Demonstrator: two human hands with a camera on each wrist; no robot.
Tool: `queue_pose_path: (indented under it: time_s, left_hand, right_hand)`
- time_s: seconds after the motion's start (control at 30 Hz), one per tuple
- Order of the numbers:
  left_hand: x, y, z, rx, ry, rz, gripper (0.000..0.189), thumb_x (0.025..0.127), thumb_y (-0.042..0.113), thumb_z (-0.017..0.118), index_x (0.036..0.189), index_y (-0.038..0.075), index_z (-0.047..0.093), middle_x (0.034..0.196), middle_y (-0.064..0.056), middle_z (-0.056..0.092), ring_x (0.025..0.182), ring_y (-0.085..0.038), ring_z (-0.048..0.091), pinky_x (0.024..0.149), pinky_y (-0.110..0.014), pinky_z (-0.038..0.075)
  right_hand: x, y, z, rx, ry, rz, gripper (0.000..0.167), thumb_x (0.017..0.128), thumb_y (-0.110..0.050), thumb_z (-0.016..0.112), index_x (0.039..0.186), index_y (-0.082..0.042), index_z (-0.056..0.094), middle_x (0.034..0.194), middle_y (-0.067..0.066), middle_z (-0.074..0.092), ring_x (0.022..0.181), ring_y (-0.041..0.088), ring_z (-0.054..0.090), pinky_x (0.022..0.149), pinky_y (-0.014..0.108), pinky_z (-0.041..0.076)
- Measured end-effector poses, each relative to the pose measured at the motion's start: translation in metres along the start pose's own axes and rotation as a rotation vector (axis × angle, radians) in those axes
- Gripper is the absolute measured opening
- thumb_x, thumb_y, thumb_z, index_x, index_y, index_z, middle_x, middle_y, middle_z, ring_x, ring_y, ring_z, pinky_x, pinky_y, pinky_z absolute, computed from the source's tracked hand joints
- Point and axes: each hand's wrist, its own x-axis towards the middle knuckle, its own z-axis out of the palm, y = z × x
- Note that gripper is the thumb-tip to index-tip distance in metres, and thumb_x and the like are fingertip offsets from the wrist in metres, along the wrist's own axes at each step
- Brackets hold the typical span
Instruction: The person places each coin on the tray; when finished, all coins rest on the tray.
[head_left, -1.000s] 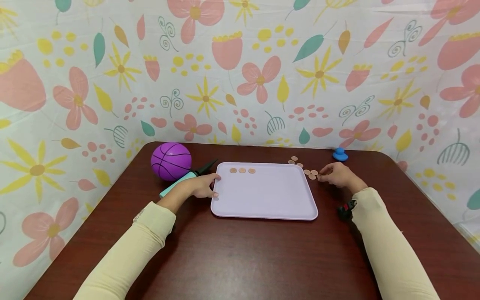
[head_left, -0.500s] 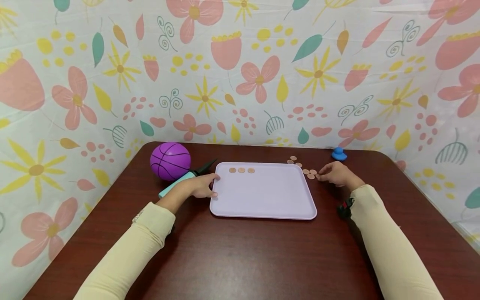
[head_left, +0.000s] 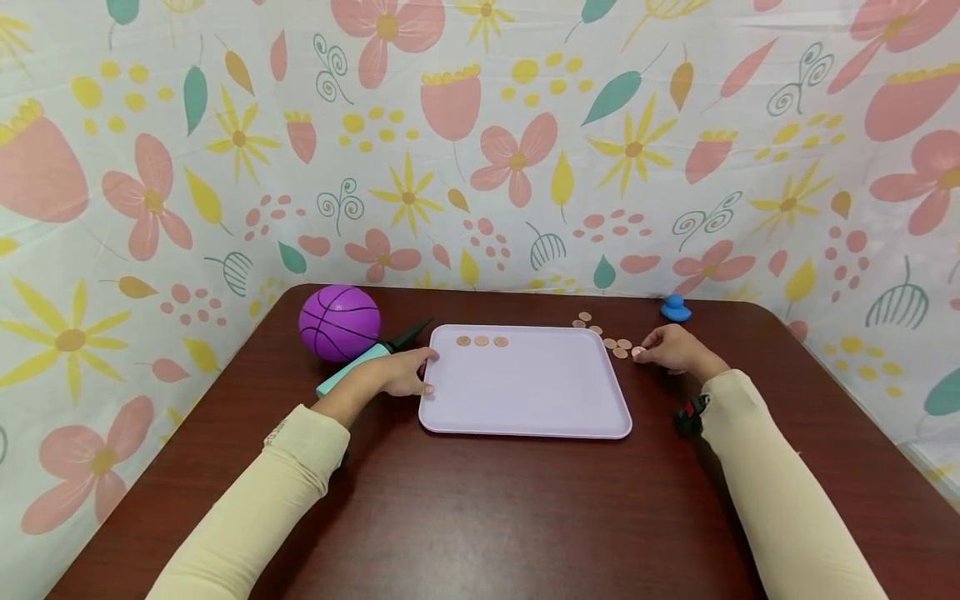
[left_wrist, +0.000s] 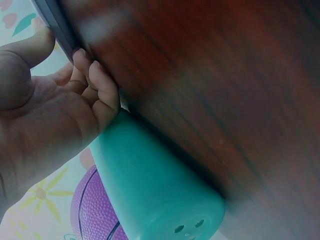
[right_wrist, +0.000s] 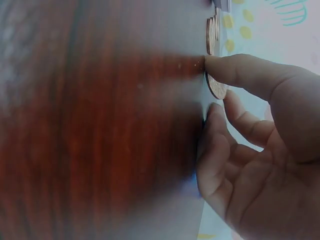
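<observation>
A pale lilac tray [head_left: 528,392] lies on the brown table, with a row of 3 copper coins [head_left: 482,341] at its far left. My left hand [head_left: 405,372] grips the tray's left rim, thumb nearer me and fingers farther along. In the left wrist view, the tray edge [left_wrist: 54,22] shows beyond the fingertips. Off the tray's right side, my right hand [head_left: 673,348] pinches a copper coin [head_left: 637,352]. The right wrist view shows that coin [right_wrist: 216,87] tilted between thumb and finger, close to the table. Several loose coins [head_left: 619,353] lie between this hand and the tray.
A purple basketball [head_left: 340,322] sits at the back left. Beside it, a teal-handled object with a black tapering end [head_left: 356,368] lies under the left forearm. A blue rubber duck [head_left: 676,308] stands at the back right. Patterned cloth hangs behind the table.
The coin at my right fingertips has tipped up and shows more of its face. My left hand stays on the tray rim. The head view has shifted very slightly.
</observation>
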Motion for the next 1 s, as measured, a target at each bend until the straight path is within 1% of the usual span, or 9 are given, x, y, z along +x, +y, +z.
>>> queue_pose_path:
  time_s: [0.17,0.27,0.43,0.73,0.87,1.0]
  left_hand:
    - [-0.0002,0.0010,0.0001,0.002,0.000,-0.006,0.067,0.096,0.022,0.066,0.150,0.001,0.032,0.150,-0.021,0.041,0.136,-0.029,0.041,0.113,-0.042,0.031]
    - [0.0000,0.0017,0.0004,0.003,-0.003,-0.007,0.067,0.096,0.022,0.066,0.150,0.001,0.032,0.150,-0.021,0.040,0.137,-0.030,0.040,0.113,-0.042,0.030]
    - [0.0007,0.0015,0.0010,0.002,-0.003,-0.003,0.067,0.096,0.022,0.066,0.150,0.001,0.032,0.150,-0.021,0.040,0.137,-0.030,0.040,0.113,-0.042,0.030]
    - [0.0013,0.0010,0.0008,0.011,-0.005,-0.007,0.067,0.096,0.023,0.066,0.150,0.001,0.032,0.151,-0.021,0.039,0.137,-0.029,0.040,0.114,-0.042,0.030]
    - [0.0014,0.0007,0.0007,0.014,-0.005,-0.007,0.068,0.096,0.023,0.067,0.150,0.001,0.032,0.151,-0.020,0.039,0.137,-0.029,0.040,0.114,-0.042,0.030]
    - [0.0015,0.0001,0.0008,0.015,-0.002,-0.005,0.068,0.096,0.023,0.066,0.150,0.001,0.032,0.151,-0.021,0.039,0.137,-0.029,0.040,0.114,-0.042,0.030]
  right_hand:
    - [-0.0009,0.0011,0.0006,0.002,0.020,-0.029,0.037,0.089,-0.024,0.074,0.103,0.006,0.059,0.084,0.013,0.059,0.074,0.022,0.059,0.061,0.035,0.057]
    - [-0.0019,0.0000,0.0008,0.003,0.006,-0.037,0.037,0.088,-0.023,0.074,0.106,0.006,0.060,0.082,0.010,0.061,0.074,0.021,0.059,0.061,0.035,0.057]
    - [-0.0029,-0.0012,-0.0002,-0.029,-0.028,-0.060,0.041,0.090,-0.025,0.073,0.112,0.008,0.062,0.085,0.010,0.062,0.080,0.022,0.059,0.064,0.036,0.057]
    - [-0.0016,-0.0014,0.0004,-0.041,-0.051,-0.090,0.037,0.089,-0.023,0.074,0.111,0.006,0.064,0.086,0.010,0.063,0.080,0.021,0.058,0.063,0.036,0.056]
    - [-0.0012,-0.0034,0.0002,-0.068,-0.055,-0.101,0.036,0.090,-0.024,0.073,0.110,0.005,0.066,0.084,0.009,0.063,0.077,0.021,0.058,0.061,0.035,0.056]
    - [0.0001,-0.0061,0.0009,-0.122,-0.043,-0.146,0.033,0.090,-0.025,0.073,0.106,0.004,0.069,0.079,0.006,0.064,0.069,0.019,0.057,0.058,0.033,0.052]
